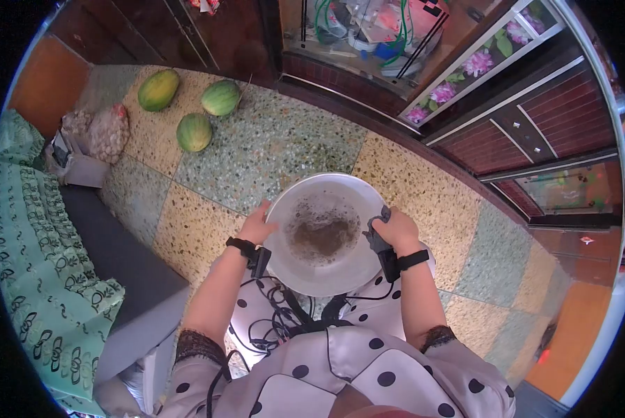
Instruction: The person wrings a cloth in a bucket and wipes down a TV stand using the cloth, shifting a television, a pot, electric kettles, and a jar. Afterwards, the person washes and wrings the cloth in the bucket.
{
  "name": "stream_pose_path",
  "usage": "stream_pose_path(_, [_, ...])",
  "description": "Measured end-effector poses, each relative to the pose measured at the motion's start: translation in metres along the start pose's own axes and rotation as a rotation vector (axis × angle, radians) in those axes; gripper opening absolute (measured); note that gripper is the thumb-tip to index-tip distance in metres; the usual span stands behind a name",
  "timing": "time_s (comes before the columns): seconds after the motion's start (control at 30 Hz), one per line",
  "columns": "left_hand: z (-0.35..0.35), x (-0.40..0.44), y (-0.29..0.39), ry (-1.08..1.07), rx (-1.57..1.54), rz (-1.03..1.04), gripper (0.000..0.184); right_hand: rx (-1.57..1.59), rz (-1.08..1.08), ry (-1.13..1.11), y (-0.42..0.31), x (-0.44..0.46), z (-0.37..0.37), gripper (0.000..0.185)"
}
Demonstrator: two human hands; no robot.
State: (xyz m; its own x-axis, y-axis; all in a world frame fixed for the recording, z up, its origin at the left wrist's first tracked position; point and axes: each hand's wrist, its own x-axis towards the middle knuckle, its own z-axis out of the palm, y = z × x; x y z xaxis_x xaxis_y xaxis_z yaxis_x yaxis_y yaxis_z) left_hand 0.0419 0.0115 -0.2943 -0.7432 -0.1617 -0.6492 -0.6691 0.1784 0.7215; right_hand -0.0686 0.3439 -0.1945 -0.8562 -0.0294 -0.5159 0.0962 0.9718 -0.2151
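Observation:
A white bucket (279, 258) with murky, foamy water in it is in front of my body, between my two hands. My left hand (258, 226) grips the bucket's left rim, thumb on the inner side. On the right side, my right hand (398, 231) is closed on a dark grey cloth (376, 240), which lies against the bucket's right rim. Both wrists carry black straps with small black devices. Dark cables hang over my lap below the bucket.
Three melons (194, 132) lie on the tiled floor at the upper left. Near them are a net bag (109, 134) and a grey box (86, 171). A sofa with green cloth (51, 279) is on the left; dark wooden cabinets (479, 139) line the top and right.

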Motion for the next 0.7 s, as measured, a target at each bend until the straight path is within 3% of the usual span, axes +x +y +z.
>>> stream_pose_path(0.07, [0.001, 0.0, 0.005, -0.002, 0.164, 0.15, 0.063, -0.025, -0.009, 0.075, 0.0, -0.002, 0.009, 0.053])
stream_pose_path(0.27, [-0.008, -0.001, 0.024, -0.051, 0.435, 0.196, 0.057, -0.037, -0.016, 0.175, -0.005, -0.001, 0.014, 0.05])
stream_pose_path(0.5, [-0.044, -0.005, 0.011, 0.009, 0.279, 0.134, 0.052, 0.053, -0.113, 0.135, -0.054, 0.023, 0.007, 0.049])
stream_pose_path(0.6, [-0.077, 0.0, -0.014, 0.054, 0.248, -0.009, 0.05, 0.077, -0.244, 0.18, -0.105, 0.038, 0.005, 0.048])
stream_pose_path(0.7, [-0.119, 0.005, -0.053, 0.235, 0.209, -0.038, 0.042, 0.051, -0.361, 0.148, -0.165, 0.056, 0.012, 0.047])
